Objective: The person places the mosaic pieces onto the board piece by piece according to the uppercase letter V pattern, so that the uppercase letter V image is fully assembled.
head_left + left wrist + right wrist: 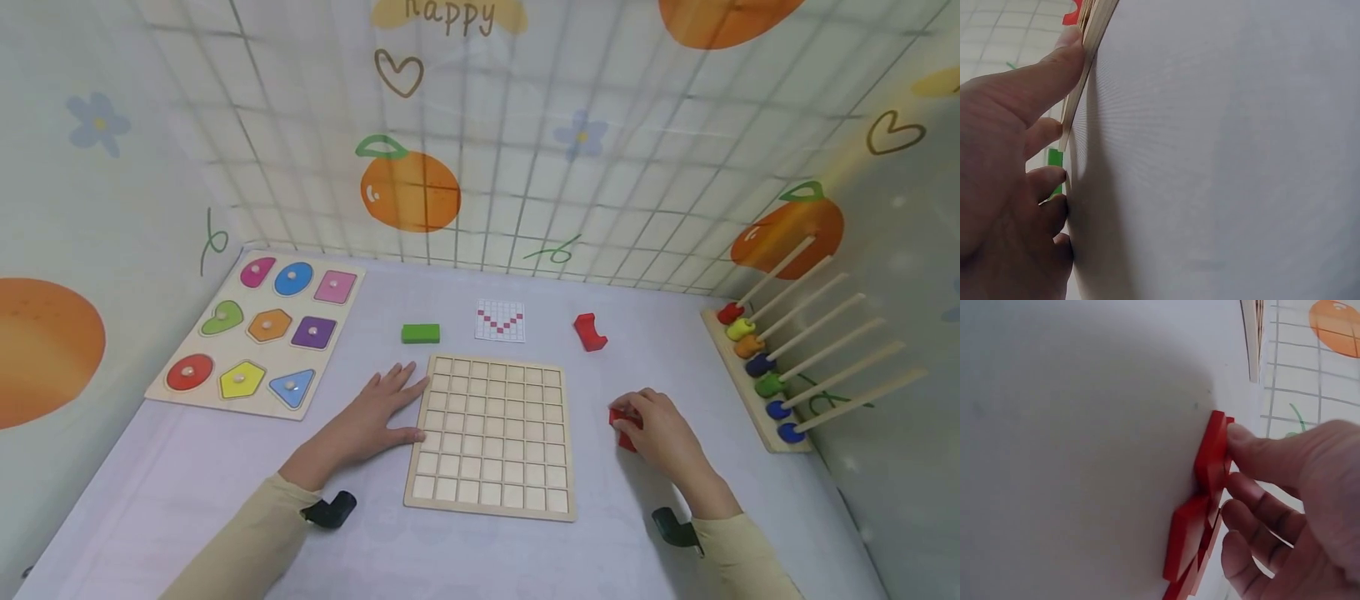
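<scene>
A wooden grid board point(487, 512) with rows of square recesses lies before me. My left hand point(375, 417) rests on the table at the board's left side, fingers spread, with thumb and index fingertips touching its edge; the left wrist view shows the thumb on the rim. Right of the board, my right hand point(660, 433) pinches a red square tile point(1212, 450) between thumb and fingers. More red tiles point(1186, 537) lie close below it in the right wrist view, overlapping one another. In the head view the hand partly hides these tiles.
Behind the board lie a green block point(421, 334), a pattern card point(500, 321) with a red zigzag and a notched red block point(590, 332). A shape puzzle point(243, 404) stands at left, a peg rack point(750, 379) with coloured beads at right. Printed curtains enclose the table.
</scene>
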Motion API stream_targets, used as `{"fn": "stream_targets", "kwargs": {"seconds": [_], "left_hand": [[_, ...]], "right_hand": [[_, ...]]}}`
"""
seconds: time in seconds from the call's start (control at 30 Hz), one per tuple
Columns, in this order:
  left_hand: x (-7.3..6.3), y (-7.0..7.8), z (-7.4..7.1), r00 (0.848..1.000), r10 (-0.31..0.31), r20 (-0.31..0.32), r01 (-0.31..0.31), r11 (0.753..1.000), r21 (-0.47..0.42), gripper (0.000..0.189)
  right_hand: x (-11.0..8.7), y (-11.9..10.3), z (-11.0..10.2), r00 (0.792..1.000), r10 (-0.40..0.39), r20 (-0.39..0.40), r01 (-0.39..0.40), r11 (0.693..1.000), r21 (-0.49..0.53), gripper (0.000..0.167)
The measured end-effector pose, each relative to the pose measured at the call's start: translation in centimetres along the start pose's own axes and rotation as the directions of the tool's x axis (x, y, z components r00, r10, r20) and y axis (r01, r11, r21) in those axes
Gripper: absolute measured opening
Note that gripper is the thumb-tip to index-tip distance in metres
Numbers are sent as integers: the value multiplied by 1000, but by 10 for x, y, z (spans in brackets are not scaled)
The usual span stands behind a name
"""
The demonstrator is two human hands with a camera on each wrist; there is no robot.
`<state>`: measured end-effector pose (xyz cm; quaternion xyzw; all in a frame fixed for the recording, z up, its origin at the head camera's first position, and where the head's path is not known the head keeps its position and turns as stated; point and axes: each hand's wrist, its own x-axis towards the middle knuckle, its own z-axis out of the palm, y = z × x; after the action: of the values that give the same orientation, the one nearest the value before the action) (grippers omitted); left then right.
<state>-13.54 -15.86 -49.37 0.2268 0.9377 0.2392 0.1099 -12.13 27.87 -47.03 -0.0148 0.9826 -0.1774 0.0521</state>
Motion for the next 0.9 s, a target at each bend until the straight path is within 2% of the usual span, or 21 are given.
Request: {"fn": "stream_targets", "kwargs": {"seconds": [0.2, 0.5, 0.63, 0.9], "left_hand": [[0, 2, -2, 1000, 1, 20, -1, 1000, 15, 86], [-2, 9, -7, 1000, -11, 18, 11, 1000, 3, 86], [-2, 9, -6, 1000, -12, 24, 12, 1000, 2, 86], [-2, 6, -6, 1000, -2, 14, 2, 1000, -1, 86]], "right_hand": [[1, -1, -1, 1000, 7, 12, -7, 1000, 12, 27], [4, -2, -1, 1000, -11, 13, 11, 1000, 15, 30], [3, -2, 1, 1000, -21, 4, 21, 1000, 9, 30], [5, -3, 0, 999, -4, 44, 3, 1000, 8, 25]]}}
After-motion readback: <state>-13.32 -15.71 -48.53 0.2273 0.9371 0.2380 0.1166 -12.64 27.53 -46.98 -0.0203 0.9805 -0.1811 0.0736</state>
